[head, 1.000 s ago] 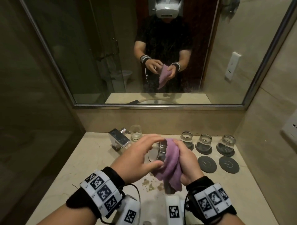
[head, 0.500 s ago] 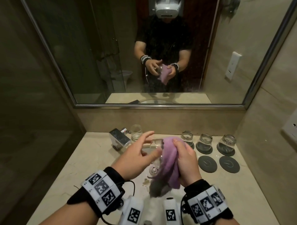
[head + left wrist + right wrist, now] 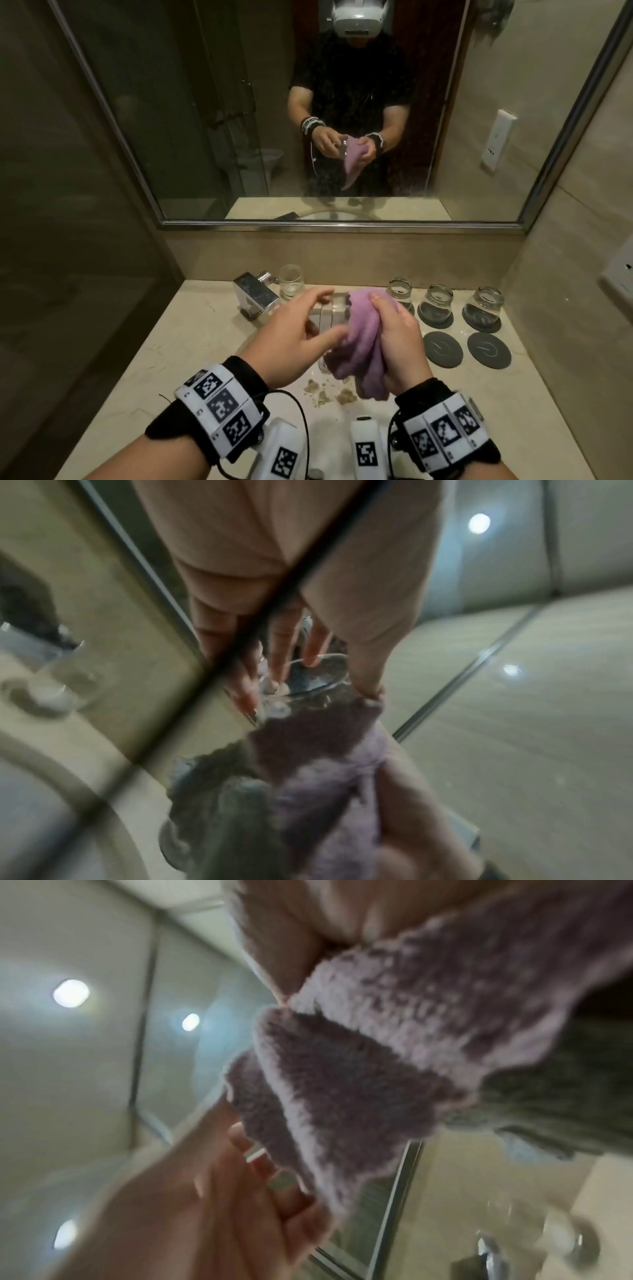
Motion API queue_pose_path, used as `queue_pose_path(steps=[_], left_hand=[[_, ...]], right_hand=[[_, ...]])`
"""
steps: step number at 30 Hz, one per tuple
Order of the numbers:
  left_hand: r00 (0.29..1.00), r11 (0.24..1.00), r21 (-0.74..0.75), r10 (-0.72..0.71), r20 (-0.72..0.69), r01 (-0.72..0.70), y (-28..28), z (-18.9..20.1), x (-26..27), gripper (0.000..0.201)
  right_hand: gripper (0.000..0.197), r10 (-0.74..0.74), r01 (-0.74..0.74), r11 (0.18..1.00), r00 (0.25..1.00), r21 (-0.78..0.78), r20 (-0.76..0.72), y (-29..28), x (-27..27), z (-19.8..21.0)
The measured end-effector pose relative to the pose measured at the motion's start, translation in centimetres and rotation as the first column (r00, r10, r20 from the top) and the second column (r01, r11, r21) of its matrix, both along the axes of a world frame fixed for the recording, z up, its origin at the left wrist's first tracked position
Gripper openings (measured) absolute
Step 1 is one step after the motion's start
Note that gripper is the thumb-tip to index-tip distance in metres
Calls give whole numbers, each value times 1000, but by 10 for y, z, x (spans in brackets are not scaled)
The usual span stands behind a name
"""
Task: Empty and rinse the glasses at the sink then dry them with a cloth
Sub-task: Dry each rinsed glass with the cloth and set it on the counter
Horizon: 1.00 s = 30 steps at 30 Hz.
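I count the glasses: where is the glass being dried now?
Head view, centre: the glass is above the sink, held between left hand and purple cloth.

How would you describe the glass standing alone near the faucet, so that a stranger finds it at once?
Start at the chrome faucet at the back left of the counter. Just right of it, against the wall, stands a small clear glass. Unlike the three jar-shaped glasses at the right, it stands on no dark coaster.
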<state>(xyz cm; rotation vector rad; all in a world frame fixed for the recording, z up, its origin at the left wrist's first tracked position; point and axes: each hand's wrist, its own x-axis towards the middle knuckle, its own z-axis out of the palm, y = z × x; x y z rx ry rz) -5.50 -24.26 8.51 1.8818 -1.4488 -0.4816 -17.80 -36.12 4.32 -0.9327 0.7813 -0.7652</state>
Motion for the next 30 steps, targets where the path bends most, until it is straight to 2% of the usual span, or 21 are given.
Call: queue_pose_path(steps=[2, 4, 6, 8, 9, 12, 13, 14, 16, 18, 19, 20, 22, 23, 24, 26, 27, 29, 30], left_hand=[[983, 995, -16, -95, 159, 98, 0, -2, 4, 62], [994, 996, -20, -83, 75, 84, 1, 1, 3, 64], [996, 1000, 14, -9, -92, 11, 0, 4, 1, 55], [994, 1000, 9, -12, -111, 13, -1, 3, 2, 46], [996, 1000, -6, -28, -82, 28, -2, 3, 2, 46], [974, 988, -30, -142, 177, 149, -2, 0, 3, 61], [973, 985, -44, -155, 170, 165, -2, -2, 5, 64], [988, 991, -34, -124, 96, 128, -2, -2, 4, 66], [998, 999, -40, -33, -52, 31, -1, -3, 3, 66], [998, 999, -44, -8, -70, 4, -2, -7, 5, 59], [998, 999, -32, -12, -59, 10, -3, -6, 4, 52], [999, 999, -12, -37, 25, 37, -2, -4, 3, 49], [979, 992, -6, -120, 164, 123, -2, -4, 4, 57], [977, 991, -19, -131, 168, 136, -2, -7, 6, 61], [988, 994, -2, -109, 111, 110, -2, -5, 4, 64], [999, 999, -26, -26, -24, 25, -2, -6, 4, 72], [998, 999, -33, -10, -57, 9, -3, -8, 5, 69], [1000, 1000, -17, -19, -14, 19, -4, -6, 3, 55], [996, 998, -12, -57, 73, 58, -3, -5, 3, 55]], right_hand=[[42, 115, -119, 982, 993, 145, 36, -1, -2, 4], [45, 93, -100, 985, 994, 138, 58, -1, -1, -1], [33, -15, 16, 999, 1000, -31, 23, 1, 1, -6], [32, -56, 55, 992, 998, -113, -1, 2, 2, -6], [34, -36, 37, 998, 999, -50, 21, 2, 2, -4], [43, 157, -177, 961, 982, 214, 107, -3, 0, -2], [43, 160, -179, 960, 982, 217, 105, -3, 0, -2], [44, 128, -145, 972, 987, 187, 100, -4, 0, -5], [38, 10, -10, 1000, 1000, -14, 22, -6, 1, -11], [35, -24, 18, 987, 999, -158, -38, -4, 1, -12], [34, -2, -2, 992, 999, -123, -33, -3, 2, -12], [35, 41, -42, 999, 999, -25, -14, -4, 2, -13], [37, 150, -155, 976, 988, 155, 46, -4, 1, -8], [37, 153, -162, 970, 986, 181, 63, -3, 0, -6], [39, 116, -128, 977, 990, 169, 82, -3, 1, -8], [39, 13, -14, 1000, 999, 26, 38, -3, 2, -13], [38, -7, 7, 1000, 1000, -30, 23, -1, 3, -12], [33, -5, 6, 1000, 1000, -23, 10, 1, 3, -7], [33, 29, -30, 999, 999, 41, 19, 0, 3, -6]])
